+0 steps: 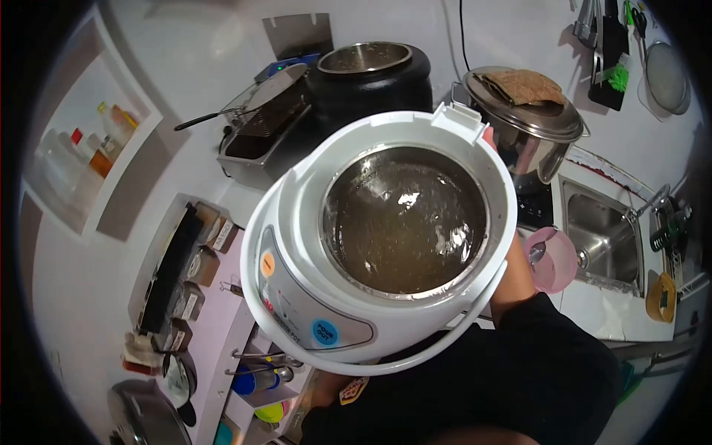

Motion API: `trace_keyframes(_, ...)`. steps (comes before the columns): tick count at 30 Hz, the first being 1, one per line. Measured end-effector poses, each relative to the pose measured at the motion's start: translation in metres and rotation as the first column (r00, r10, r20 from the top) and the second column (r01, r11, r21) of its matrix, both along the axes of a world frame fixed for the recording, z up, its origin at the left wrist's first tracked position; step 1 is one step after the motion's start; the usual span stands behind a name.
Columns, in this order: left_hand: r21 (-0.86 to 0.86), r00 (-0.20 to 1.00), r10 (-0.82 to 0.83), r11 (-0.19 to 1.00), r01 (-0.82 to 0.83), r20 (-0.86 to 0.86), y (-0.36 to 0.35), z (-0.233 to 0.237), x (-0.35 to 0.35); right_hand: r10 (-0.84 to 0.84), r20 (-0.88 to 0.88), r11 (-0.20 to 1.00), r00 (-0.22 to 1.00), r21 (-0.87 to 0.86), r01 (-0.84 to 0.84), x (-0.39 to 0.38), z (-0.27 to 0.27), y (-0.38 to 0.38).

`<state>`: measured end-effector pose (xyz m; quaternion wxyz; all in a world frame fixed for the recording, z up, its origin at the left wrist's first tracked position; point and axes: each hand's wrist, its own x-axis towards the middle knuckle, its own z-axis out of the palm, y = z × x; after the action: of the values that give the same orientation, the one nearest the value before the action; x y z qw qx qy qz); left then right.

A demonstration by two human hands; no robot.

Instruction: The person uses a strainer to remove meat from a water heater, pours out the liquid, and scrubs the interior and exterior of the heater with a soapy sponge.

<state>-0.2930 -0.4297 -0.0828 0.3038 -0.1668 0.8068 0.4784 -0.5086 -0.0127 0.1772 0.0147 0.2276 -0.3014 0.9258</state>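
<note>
A white electric hot water pot (pixel 297 297) is held up before me, tilted so its open top faces me. Slightly cloudy water with small specks fills much of its metal inner vessel (pixel 330 215). Its front panel carries an orange button and a blue "pour out" label, and the carry handle hangs along the lower rim. My right arm reaches behind the pot's right side. A bit of my right hand (pixel 489 136) shows by the hinge, gripping the pot; most of it is hidden. Below the pot a patch of skin shows, but my left hand itself is hidden.
Behind the pot stand a black soup kettle (pixel 367 93), a fryer (pixel 256 148) with a strainer, and a large lidded steel pot (pixel 512 133) topped by a cloth (pixel 523 85). A sink (pixel 604 230) and pink bowl (pixel 552 259) lie right; shelves (pixel 133 148) stand left.
</note>
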Motion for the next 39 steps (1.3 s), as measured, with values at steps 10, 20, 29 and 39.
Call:
trace_keyframes(10,0.022,0.964,-0.246,0.968,0.25,-0.101,-0.008,0.02,-0.087,-0.168,0.076,0.986,0.983,0.006,0.168,-0.03,-0.015,0.012)
trace_keyframes(20,0.0,0.529,-0.454,0.759,0.651,-0.717,0.103,0.109,-0.17,-0.347,-0.928,-0.356,-0.138,-0.007,0.935,0.096,0.039,-0.051)
trace_keyframes(29,-0.296,-0.083,-0.363,0.582,0.757,-0.928,0.153,0.199,-0.157,0.01,-0.99,-0.454,0.138,0.118,0.883,0.117,0.079,-0.049)
trace_keyframes(39,0.442,0.314,0.373,0.878,0.184,-0.873,0.147,0.052,-0.2,-0.255,-0.967,-0.307,-0.021,0.061,0.95,0.125,0.036,-0.002)
